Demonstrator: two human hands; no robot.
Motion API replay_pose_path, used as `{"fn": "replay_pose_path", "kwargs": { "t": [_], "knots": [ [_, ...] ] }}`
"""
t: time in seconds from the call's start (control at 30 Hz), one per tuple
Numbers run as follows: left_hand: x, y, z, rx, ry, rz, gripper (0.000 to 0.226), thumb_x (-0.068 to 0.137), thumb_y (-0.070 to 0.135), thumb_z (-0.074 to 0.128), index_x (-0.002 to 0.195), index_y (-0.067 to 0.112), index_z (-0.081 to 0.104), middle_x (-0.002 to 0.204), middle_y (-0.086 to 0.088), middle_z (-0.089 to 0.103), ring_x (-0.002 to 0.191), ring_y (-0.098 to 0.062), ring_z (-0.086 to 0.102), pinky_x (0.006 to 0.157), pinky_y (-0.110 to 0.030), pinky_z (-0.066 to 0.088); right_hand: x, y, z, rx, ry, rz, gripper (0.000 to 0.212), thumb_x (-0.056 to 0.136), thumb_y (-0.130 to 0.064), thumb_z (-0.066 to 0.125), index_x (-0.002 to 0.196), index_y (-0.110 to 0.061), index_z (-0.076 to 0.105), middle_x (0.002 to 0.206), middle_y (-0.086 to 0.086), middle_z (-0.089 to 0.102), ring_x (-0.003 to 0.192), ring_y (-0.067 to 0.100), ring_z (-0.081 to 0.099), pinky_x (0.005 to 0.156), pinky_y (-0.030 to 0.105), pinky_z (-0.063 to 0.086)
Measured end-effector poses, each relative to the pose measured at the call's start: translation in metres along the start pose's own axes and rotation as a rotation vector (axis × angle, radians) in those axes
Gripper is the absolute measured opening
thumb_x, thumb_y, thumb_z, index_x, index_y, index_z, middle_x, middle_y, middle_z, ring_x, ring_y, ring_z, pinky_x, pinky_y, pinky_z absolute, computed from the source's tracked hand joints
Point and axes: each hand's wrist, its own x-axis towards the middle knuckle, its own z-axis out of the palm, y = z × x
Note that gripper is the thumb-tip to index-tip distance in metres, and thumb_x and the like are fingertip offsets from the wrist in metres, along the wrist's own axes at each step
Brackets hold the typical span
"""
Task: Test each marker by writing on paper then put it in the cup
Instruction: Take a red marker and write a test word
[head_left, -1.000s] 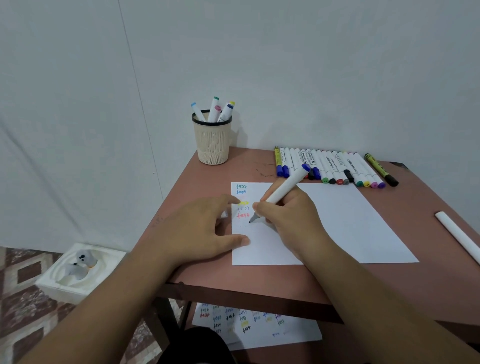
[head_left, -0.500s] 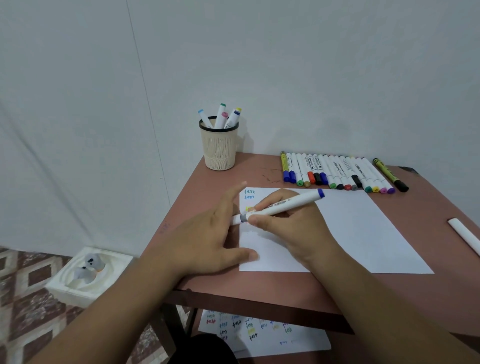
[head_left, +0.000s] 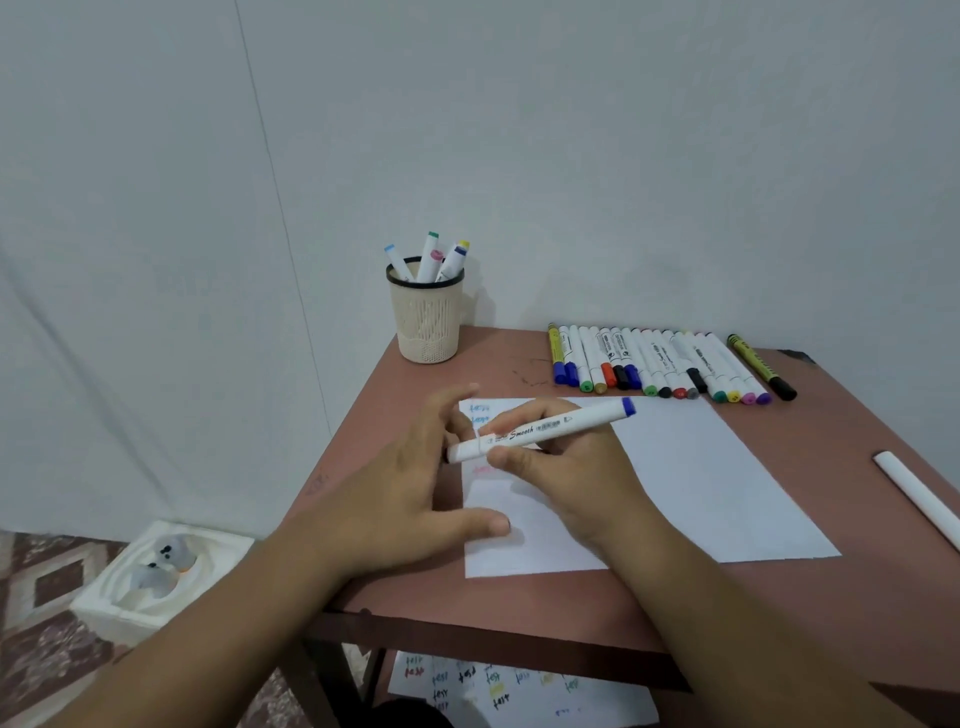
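My right hand (head_left: 571, 478) grips a white marker (head_left: 550, 428) lying almost level above the left part of the white paper (head_left: 701, 478). Its blue end points right, and a white cap covers its left end. My left hand (head_left: 395, 499) lies beside that capped end with fingers spread and the thumb resting on the paper's left edge. Small coloured "test" words run down the paper's left side, partly hidden by my hands. The beige mesh cup (head_left: 427, 322) stands at the table's far left corner with several markers (head_left: 429, 254) in it.
A row of several markers (head_left: 660, 364) lies along the far edge of the reddish table (head_left: 857, 597). A white stick (head_left: 919, 499) lies at the right edge. On the floor are a foam box (head_left: 156, 571) and a written sheet (head_left: 519, 691).
My right hand stopped writing, lifted the marker off the paper and turned it level. Its bare tip at the left is now covered by a white cap, with my left fingers beside it.
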Motion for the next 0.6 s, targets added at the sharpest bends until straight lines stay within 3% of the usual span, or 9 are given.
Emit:
{"fn": "replay_pose_path", "kwargs": {
  "t": [0.1,0.23,0.33,0.43,0.53,0.6],
  "knots": [
    [0.003,0.007,-0.003,-0.028,0.121,-0.001,0.099,0.074,0.07,0.072,0.149,0.05,0.011,0.128,0.031,0.041,0.117,0.0,0.047,0.092,-0.02,0.043,0.003,-0.009,-0.008,0.1,0.092,0.017,0.02,0.088,-0.002,0.077,0.101,-0.015,0.069,0.096,0.0,0.078,0.092,0.008,0.074,0.08,0.024,0.057],
    [0.019,0.03,0.006,-0.003,0.148,0.003,0.1,0.072,0.077,0.068,0.149,0.055,0.008,0.138,0.028,0.038,0.128,0.01,0.038,0.098,-0.022,0.039,0.004,-0.042,-0.032,0.209,0.185,0.016,0.056,0.091,0.001,0.074,0.133,-0.02,0.044,0.1,0.013,0.076,0.094,0.02,0.077,0.086,0.035,0.063],
    [0.039,0.065,0.029,0.024,0.099,0.056,0.095,0.069,0.088,0.057,0.145,0.061,0.006,0.148,0.027,0.034,0.133,0.005,0.037,0.105,-0.032,0.041,-0.01,-0.064,-0.081,0.027,0.274,0.008,0.052,0.098,-0.013,0.07,0.141,-0.032,0.047,0.092,0.003,0.074,0.087,0.018,0.078,0.084,0.04,0.064],
    [0.062,0.109,0.064,0.051,0.028,0.103,0.098,0.069,0.093,0.049,0.15,0.057,0.006,0.153,0.028,0.028,0.138,0.002,0.031,0.11,-0.034,0.036,-0.04,-0.068,-0.144,-0.362,0.408,0.065,0.033,0.1,-0.031,0.066,0.133,-0.032,0.065,0.08,-0.003,0.068,0.078,0.015,0.072,0.082,0.042,0.062],
    [0.084,0.15,0.099,0.073,-0.039,0.198,0.095,0.073,0.089,0.046,0.153,0.052,0.009,0.154,0.028,0.023,0.138,0.008,0.021,0.108,-0.025,0.029,-0.076,-0.059,-0.195,-0.579,0.464,0.187,0.014,0.097,-0.031,0.066,0.107,-0.028,0.075,0.082,-0.004,0.066,0.068,0.013,0.063,0.061,0.022,0.057],
    [0.101,0.173,0.123,0.092,-0.092,0.254,0.093,0.076,0.087,0.045,0.154,0.048,0.014,0.159,0.023,0.021,0.143,0.003,0.018,0.109,-0.024,0.026,-0.096,-0.046,-0.223,-0.773,0.494,0.299,0.018,0.095,-0.03,0.064,0.097,-0.015,0.074,0.084,0.006,0.068,0.067,0.019,0.064,0.056,0.027,0.051]
  ]
}}
